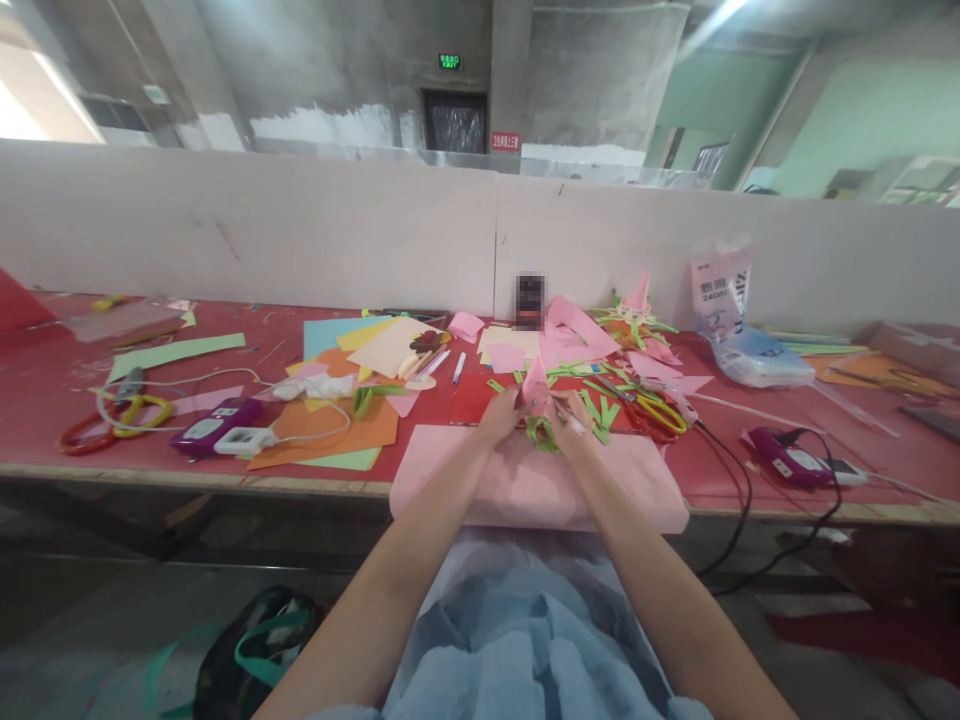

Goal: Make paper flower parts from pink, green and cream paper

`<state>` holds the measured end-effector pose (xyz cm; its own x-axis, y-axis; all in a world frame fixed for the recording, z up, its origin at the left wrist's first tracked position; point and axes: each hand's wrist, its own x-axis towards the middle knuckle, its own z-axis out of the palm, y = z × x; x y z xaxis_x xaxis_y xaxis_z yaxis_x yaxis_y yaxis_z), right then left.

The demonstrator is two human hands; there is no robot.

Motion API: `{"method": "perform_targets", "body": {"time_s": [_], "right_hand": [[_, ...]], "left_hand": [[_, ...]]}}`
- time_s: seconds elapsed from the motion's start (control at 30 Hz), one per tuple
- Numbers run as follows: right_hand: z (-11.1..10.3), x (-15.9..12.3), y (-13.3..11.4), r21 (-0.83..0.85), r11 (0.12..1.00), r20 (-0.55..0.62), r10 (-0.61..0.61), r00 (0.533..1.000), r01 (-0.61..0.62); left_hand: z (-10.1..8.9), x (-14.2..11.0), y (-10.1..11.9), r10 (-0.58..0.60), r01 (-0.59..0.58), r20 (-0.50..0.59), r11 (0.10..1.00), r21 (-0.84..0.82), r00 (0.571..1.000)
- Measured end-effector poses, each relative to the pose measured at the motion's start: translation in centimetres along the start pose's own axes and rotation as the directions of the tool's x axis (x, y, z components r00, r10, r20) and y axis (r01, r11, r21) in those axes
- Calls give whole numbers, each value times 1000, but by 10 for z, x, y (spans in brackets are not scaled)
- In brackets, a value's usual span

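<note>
A pink paper cone figure with curled green paper strips at its lower end stands upright between my hands. From the left side, my left hand grips the figure, its fingers partly hidden. On the other side, my right hand is closed around a slim whitish pen, close against the cone. Both hands are above the near edge of a red sheet and a pink padded cover. A similar finished-looking cone figure with green strips stands at the back right.
Yellow-handled scissors and green scraps lie right of my hands. Coloured paper sheets, a purple power strip and more scissors lie left. Another purple power strip and a plastic bag are right. A white partition stands behind.
</note>
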<state>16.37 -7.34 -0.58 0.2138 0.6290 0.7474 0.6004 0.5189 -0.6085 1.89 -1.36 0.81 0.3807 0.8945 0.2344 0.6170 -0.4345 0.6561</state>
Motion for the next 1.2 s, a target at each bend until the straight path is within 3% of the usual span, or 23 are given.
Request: {"method": "perform_targets", "body": {"time_s": [0.33, 1.2], "right_hand": [[1, 0, 1, 30, 1000, -21, -6, 1000, 6], [-1, 2, -2, -105, 995, -77, -5, 997, -3]], "left_hand": [[0, -1, 0, 8, -8, 0, 1000, -23, 1000], [0, 1, -3, -26, 26, 23, 1000, -7, 999]]}}
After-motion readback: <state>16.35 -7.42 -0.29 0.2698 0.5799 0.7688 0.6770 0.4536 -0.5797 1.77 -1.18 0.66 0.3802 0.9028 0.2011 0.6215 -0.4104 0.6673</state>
